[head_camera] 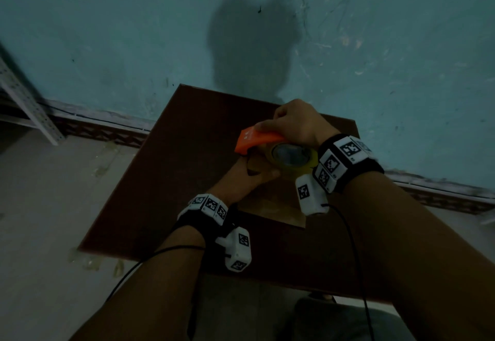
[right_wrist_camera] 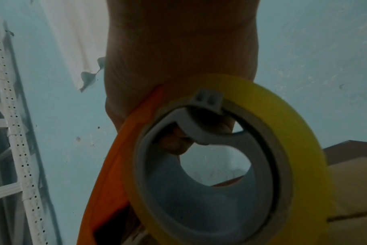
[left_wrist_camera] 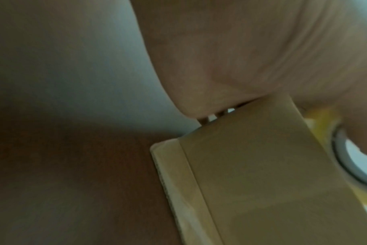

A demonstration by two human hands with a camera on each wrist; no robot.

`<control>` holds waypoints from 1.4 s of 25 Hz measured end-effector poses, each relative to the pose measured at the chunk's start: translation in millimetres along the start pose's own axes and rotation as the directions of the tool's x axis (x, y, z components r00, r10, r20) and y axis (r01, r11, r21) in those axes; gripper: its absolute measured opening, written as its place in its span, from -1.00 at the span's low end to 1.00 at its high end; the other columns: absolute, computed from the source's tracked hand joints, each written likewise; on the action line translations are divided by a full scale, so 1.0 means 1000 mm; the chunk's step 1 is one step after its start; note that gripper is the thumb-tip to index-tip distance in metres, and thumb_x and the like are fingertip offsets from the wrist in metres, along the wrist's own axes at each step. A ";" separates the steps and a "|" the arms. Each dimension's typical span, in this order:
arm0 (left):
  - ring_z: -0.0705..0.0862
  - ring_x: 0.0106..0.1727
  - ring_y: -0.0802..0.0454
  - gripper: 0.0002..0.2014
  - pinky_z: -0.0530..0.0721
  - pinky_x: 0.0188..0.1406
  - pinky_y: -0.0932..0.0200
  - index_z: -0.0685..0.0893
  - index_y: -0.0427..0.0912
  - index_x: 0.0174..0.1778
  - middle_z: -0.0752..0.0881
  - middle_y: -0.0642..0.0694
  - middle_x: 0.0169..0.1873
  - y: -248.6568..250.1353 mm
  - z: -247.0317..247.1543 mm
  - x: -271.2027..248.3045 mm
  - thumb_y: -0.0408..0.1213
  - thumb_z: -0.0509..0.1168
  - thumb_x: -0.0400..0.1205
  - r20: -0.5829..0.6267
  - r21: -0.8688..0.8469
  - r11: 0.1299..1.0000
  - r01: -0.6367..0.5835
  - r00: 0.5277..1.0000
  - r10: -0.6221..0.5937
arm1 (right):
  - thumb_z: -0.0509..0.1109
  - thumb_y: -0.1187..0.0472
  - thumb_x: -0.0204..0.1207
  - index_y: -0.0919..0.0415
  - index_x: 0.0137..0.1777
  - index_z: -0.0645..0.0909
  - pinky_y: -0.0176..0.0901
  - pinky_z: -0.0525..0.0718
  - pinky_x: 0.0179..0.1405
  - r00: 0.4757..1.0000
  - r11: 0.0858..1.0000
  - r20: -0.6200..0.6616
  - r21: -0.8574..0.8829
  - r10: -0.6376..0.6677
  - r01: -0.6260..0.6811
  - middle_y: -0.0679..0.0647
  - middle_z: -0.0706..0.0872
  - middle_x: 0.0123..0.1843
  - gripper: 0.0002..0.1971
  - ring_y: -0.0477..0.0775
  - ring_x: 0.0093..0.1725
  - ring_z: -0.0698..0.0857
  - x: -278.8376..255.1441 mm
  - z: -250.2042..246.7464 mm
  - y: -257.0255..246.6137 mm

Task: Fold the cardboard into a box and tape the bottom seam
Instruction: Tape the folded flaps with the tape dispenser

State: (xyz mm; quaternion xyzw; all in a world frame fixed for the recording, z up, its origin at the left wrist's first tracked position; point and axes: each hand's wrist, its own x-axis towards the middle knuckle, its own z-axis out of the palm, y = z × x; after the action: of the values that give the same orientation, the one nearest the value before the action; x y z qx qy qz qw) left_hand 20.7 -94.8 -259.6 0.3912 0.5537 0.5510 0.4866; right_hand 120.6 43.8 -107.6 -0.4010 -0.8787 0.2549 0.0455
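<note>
- Nearest the camera, two bare forearms reached forward, each with a black wrist strap carrying white blocks printed with black-and-white square markers, and thin black cables trailing back from them.
- On the dark reddish-brown table (head_camera: 166, 180), smooth and matte with square corners, lay the cardboard box (head_camera: 270, 206), dull tan, with flat panels meeting at a straight seam.
- Close up in the left wrist view, the cardboard (left_wrist_camera: 262, 190) showed a pale raw edge and a glossy band along one crease; whether that band was tape could not be told.
- At the box's top, the left hand (head_camera: 241, 180) rested with fingers curled against the cardboard, thumb lying along the panel just below the tape roll.
- The right hand (head_camera: 292, 123) was wrapped around the curved orange plastic tape dispenser (head_camera: 254, 139), its fingers hooked through the grey inner ring, as the right wrist view showed.
- The tape roll (right_wrist_camera: 272, 124), a translucent yellow ring on that grey hub, sat just above the box, by the left thumb.
- Beyond the table edge stood a teal plaster wall (head_camera: 134, 32), scuffed and flaking, with a dark shadow on it.
- Far left stood a white perforated metal rack (head_camera: 24, 94), angled against the wall.
</note>
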 end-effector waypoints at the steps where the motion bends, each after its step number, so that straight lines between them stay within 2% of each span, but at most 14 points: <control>1: 0.79 0.46 0.08 -0.36 0.71 0.54 -0.15 0.60 0.02 0.59 0.81 0.03 0.42 -0.001 0.001 0.002 -0.09 0.65 0.60 0.018 0.049 0.998 -0.035 0.999 0.035 | 0.63 -0.33 0.52 0.08 -0.31 0.76 -0.02 0.65 -0.18 1.000 1.000 0.000 0.004 0.004 -0.004 0.08 0.77 -0.26 -0.52 0.04 -0.23 0.72 0.000 0.000 0.000; 4: 0.79 0.44 0.15 -0.32 0.73 0.53 -0.08 0.64 -0.03 0.58 0.83 0.03 0.42 0.001 0.002 0.005 -0.21 0.71 0.54 0.007 0.101 0.991 -0.092 0.996 0.092 | 0.63 -0.34 0.51 0.11 -0.27 0.80 0.00 0.68 -0.15 1.000 1.000 0.008 -0.012 0.002 -0.002 0.09 0.80 -0.22 -0.51 0.07 -0.18 0.75 -0.001 0.000 -0.001; 7: 0.78 0.39 0.27 -0.28 0.76 0.43 0.15 0.61 0.04 0.56 0.81 0.09 0.40 0.000 0.003 0.006 -0.26 0.74 0.49 -0.026 0.127 0.983 -0.129 0.991 0.134 | 0.64 -0.35 0.49 0.22 -0.13 0.86 0.00 0.69 -0.14 0.999 1.000 0.032 -0.024 0.002 -0.001 0.13 0.82 -0.17 -0.45 0.08 -0.17 0.75 -0.001 -0.002 -0.002; 9: 0.78 0.40 0.26 -0.23 0.77 0.38 0.20 0.58 0.00 0.59 0.79 0.09 0.41 -0.003 0.003 0.009 -0.15 0.75 0.47 -0.049 0.125 0.984 -0.128 0.990 0.135 | 0.65 -0.37 0.46 0.20 -0.13 0.85 -0.01 0.68 -0.16 0.998 0.999 0.061 -0.037 0.004 -0.002 0.12 0.82 -0.17 -0.45 0.07 -0.18 0.76 -0.001 -0.003 -0.003; 10: 0.79 0.40 0.20 -0.22 0.77 0.41 0.12 0.58 -0.03 0.60 0.79 0.06 0.41 -0.005 0.003 0.010 -0.04 0.73 0.47 -0.064 0.134 0.983 -0.126 0.989 0.135 | 0.65 -0.38 0.45 0.17 -0.15 0.84 -0.03 0.67 -0.18 0.997 0.999 0.076 -0.041 0.009 -0.005 0.10 0.82 -0.18 -0.46 0.07 -0.18 0.76 -0.001 -0.005 -0.003; 12: 0.80 0.34 0.14 -0.31 0.77 0.37 0.01 0.60 -0.05 0.55 0.79 0.03 0.34 -0.007 0.004 0.009 0.08 0.60 0.52 -0.101 0.165 0.980 -0.112 0.986 0.130 | 0.64 -0.38 0.46 0.17 -0.12 0.85 -0.08 0.66 -0.22 0.994 0.999 0.112 -0.051 0.011 -0.005 0.09 0.82 -0.17 -0.45 0.06 -0.19 0.76 -0.002 -0.009 -0.002; 14: 0.81 0.21 0.27 -0.51 0.76 0.22 0.13 0.61 0.03 0.46 0.78 0.06 0.24 -0.006 0.006 0.008 -0.03 0.53 0.61 -0.112 0.165 0.977 -0.132 0.982 0.151 | 0.61 -0.40 0.49 0.18 -0.04 0.89 -0.08 0.67 -0.20 0.989 0.996 0.146 -0.089 -0.005 0.018 0.11 0.86 -0.11 -0.42 0.05 -0.17 0.77 -0.004 -0.013 -0.001; 16: 0.81 0.24 0.31 -0.53 0.81 0.25 0.17 0.59 0.06 0.48 0.78 0.02 0.28 -0.003 0.006 0.007 -0.11 0.53 0.66 -0.086 0.142 0.976 -0.165 0.980 0.178 | 0.57 -0.43 0.52 0.16 -0.03 0.90 -0.09 0.67 -0.20 0.986 0.990 0.162 -0.135 -0.021 0.043 0.14 0.88 -0.08 -0.41 0.03 -0.18 0.77 -0.005 -0.017 0.001; 19: 0.71 0.55 0.03 -0.26 0.73 0.54 -0.12 0.43 0.10 0.71 0.66 -0.11 0.57 -0.003 0.003 0.010 0.00 0.56 0.62 -0.065 0.150 0.968 -0.199 0.975 0.211 | 0.55 -0.44 0.54 0.18 -0.05 0.91 -0.09 0.66 -0.20 0.985 0.982 0.169 -0.178 -0.028 0.059 0.16 0.88 -0.10 -0.40 0.02 -0.21 0.75 -0.006 -0.019 0.004; 22: 0.62 0.65 -0.07 -0.14 0.62 0.60 -0.38 0.33 0.15 0.79 0.57 -0.09 0.66 -0.015 -0.003 0.017 0.14 0.58 0.61 -0.062 0.221 0.957 -0.189 0.976 0.207 | 0.53 -0.43 0.56 0.20 -0.05 0.91 -0.09 0.65 -0.20 0.983 0.979 0.182 -0.194 -0.033 0.069 0.16 0.85 -0.15 -0.39 0.02 -0.23 0.73 -0.006 -0.021 0.005; 24: 0.63 0.59 0.03 -0.17 0.62 0.60 -0.27 0.35 0.17 0.76 0.56 -0.02 0.63 -0.014 -0.003 0.017 0.22 0.54 0.60 -0.079 0.267 0.949 -0.168 0.978 0.195 | 0.50 -0.44 0.57 0.22 -0.07 0.90 -0.09 0.62 -0.22 0.980 0.973 0.199 -0.223 -0.021 0.066 0.12 0.79 -0.22 -0.36 0.03 -0.26 0.69 -0.007 -0.028 0.006; 28: 0.51 0.56 0.13 -0.03 0.49 0.34 0.40 0.08 0.09 0.92 0.38 0.04 0.66 -0.015 -0.003 0.019 0.09 0.48 0.66 -0.073 0.357 0.920 -0.161 0.977 0.199 | 0.47 -0.43 0.61 0.27 -0.03 0.90 -0.08 0.62 -0.21 0.977 0.964 0.208 -0.267 0.040 0.017 0.18 0.80 -0.19 -0.33 0.09 -0.24 0.70 -0.018 -0.060 0.038; 33: 0.54 0.42 0.23 -0.07 0.48 0.20 0.51 0.04 0.06 0.94 0.38 -0.02 0.64 -0.015 -0.002 0.017 -0.11 0.48 0.76 -0.074 0.365 0.919 -0.152 0.979 0.191 | 0.54 -0.38 0.58 0.10 -0.06 0.90 -0.14 0.64 -0.19 0.980 0.990 0.183 -0.132 0.082 -0.058 0.11 0.86 -0.14 -0.50 0.06 -0.15 0.78 -0.038 -0.069 0.073; 35: 0.51 0.47 0.15 -0.08 0.48 0.18 0.49 0.04 0.09 0.94 0.36 0.01 0.63 -0.013 -0.002 0.017 -0.12 0.47 0.76 -0.082 0.366 0.921 -0.131 0.982 0.172 | 0.56 -0.36 0.57 0.09 -0.04 0.91 -0.14 0.66 -0.18 0.982 0.991 0.169 -0.120 0.081 -0.061 0.11 0.88 -0.11 -0.52 0.05 -0.13 0.79 -0.039 -0.071 0.080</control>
State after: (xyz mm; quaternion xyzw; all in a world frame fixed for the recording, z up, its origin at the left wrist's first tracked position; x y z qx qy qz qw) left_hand 16.9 -79.9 -274.6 0.4835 0.6393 0.4978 0.3312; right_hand 221.2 88.6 -80.2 -0.4103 -0.8776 0.2396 -0.0633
